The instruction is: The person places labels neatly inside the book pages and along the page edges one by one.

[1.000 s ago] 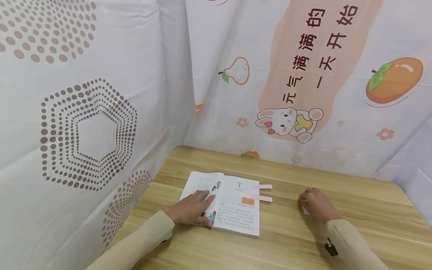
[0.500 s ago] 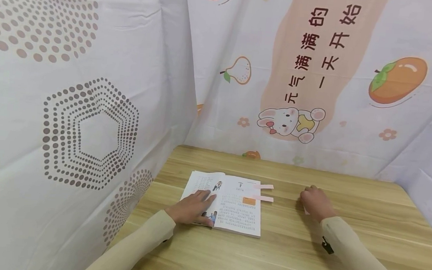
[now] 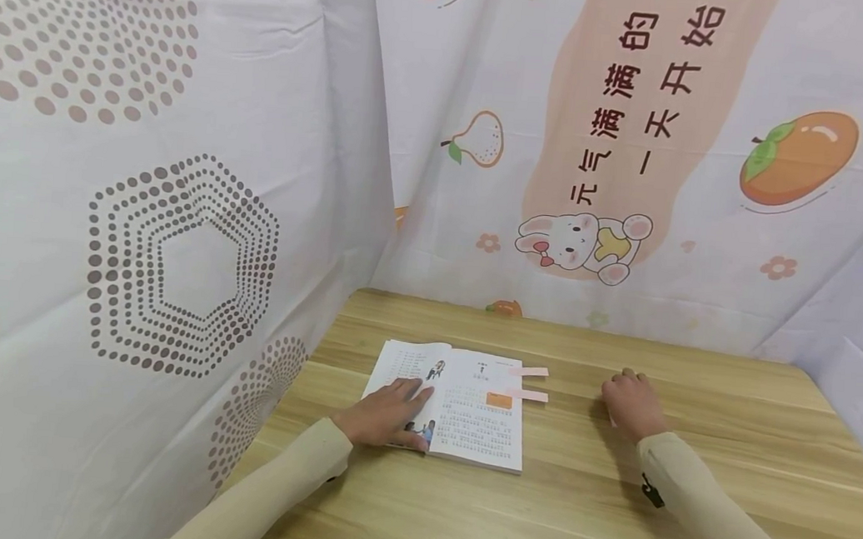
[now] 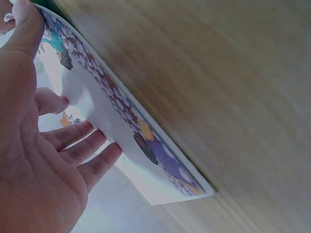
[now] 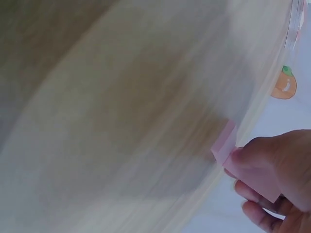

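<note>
An open book [image 3: 476, 431] with printed text and coloured pictures lies on the wooden table. My left hand [image 3: 388, 415] rests on its left page, fingers spread; in the left wrist view the fingertips [image 4: 112, 151] touch the paper. Two pale pink sticky strips, an upper one [image 3: 534, 372] and a lower one [image 3: 535, 396], jut from the right page's edge. To the right of the book, my right hand [image 3: 634, 405] pinches a pink sticky note [image 5: 252, 178] between thumb and fingers, low by the tabletop. One end of the note is bent up. The head view mostly hides it under the hand.
The wooden tabletop [image 3: 534, 519] spreads around the book and both hands. A patterned white cloth [image 3: 188, 419] hangs along the left side. Another cloth [image 3: 439, 270], with fruit and a rabbit on it, hangs behind the table's back edge.
The head view has shifted slightly. My right hand has turned a little and covers more of the pink sticky note. My left hand stays put on the page.
</note>
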The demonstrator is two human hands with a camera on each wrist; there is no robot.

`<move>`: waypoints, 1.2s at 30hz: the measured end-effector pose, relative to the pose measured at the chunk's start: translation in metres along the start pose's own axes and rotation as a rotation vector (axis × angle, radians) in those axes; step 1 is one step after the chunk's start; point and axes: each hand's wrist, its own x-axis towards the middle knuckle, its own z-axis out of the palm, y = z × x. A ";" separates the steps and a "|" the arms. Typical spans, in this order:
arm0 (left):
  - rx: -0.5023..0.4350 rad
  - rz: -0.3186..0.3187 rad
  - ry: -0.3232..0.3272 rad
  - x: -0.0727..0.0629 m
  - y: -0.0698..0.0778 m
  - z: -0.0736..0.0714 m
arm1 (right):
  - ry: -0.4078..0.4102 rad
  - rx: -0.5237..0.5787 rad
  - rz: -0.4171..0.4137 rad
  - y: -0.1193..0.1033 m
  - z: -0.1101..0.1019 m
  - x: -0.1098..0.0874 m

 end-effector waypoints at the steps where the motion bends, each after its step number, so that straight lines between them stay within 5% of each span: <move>1: -0.001 0.000 0.000 0.000 0.000 -0.001 | 0.003 -0.007 -0.006 0.001 0.001 0.000; 14: -0.009 -0.001 0.001 0.000 0.000 -0.003 | -0.017 0.025 0.000 0.015 0.004 0.002; 36: -0.010 -0.015 -0.006 -0.002 0.002 -0.002 | 0.009 -0.010 0.002 0.006 0.001 0.002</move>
